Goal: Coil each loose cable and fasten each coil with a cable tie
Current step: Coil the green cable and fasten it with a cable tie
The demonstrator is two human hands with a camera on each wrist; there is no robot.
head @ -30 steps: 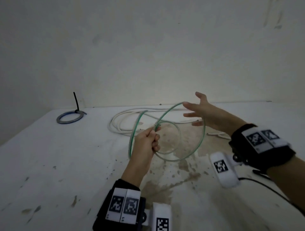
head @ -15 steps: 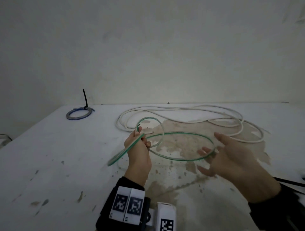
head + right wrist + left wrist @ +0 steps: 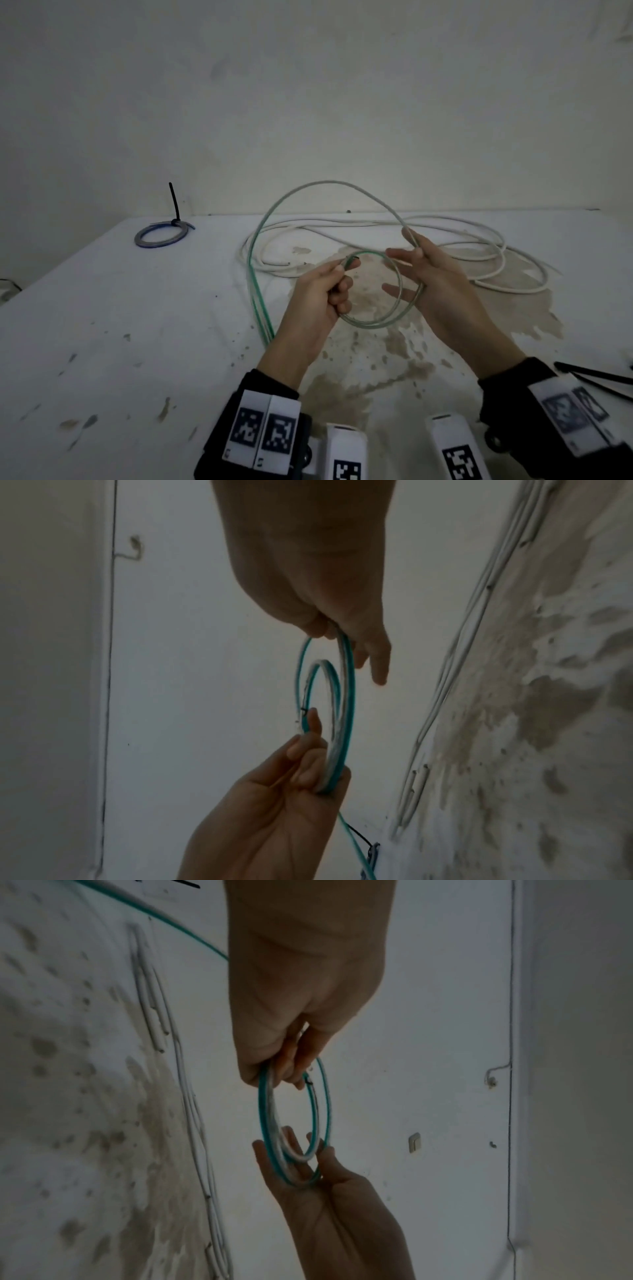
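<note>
A thin green cable (image 3: pixel 376 323) is partly wound into a small coil held above the table. My left hand (image 3: pixel 342 274) grips the coil's left side, with the cable's end sticking out past the thumb. My right hand (image 3: pixel 404 263) has its fingers spread, and the cable runs between thumb and fingers on the coil's right side. From there a wide loose loop (image 3: pixel 329 181) arches up and back, then trails down onto the table (image 3: pixel 102 342). In the wrist views the coil (image 3: pixel 294 1123) (image 3: pixel 339 710) hangs between both hands.
A long white cable (image 3: pixel 486 274) lies in loose loops across the back of the stained table. A blue coil (image 3: pixel 161 236) fastened with a black tie sits at the back left. Loose black cable ties (image 3: pixel 599 378) lie at the right edge.
My right hand came up from the lower right to the coil, carrying the cable into a tall new loop. The left hand turned the coil more upright and kept its grip.
</note>
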